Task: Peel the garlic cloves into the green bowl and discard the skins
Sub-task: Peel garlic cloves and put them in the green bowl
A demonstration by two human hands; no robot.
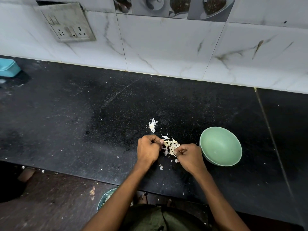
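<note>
Garlic (171, 147) sat on the table (83, 122) between both hands, left hand (148, 150) and right hand (190, 155) each pinching its skins, with the bowl (220, 145) just beside the right hand.

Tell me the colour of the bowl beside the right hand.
The round plastic bowl is pale mint green, inside and out; the head view shows it.

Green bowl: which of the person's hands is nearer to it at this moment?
Right. The right hand sits just beside the green bowl, almost at its rim. The left hand is farther off, across the garlic skins that both hands pinch.
</note>
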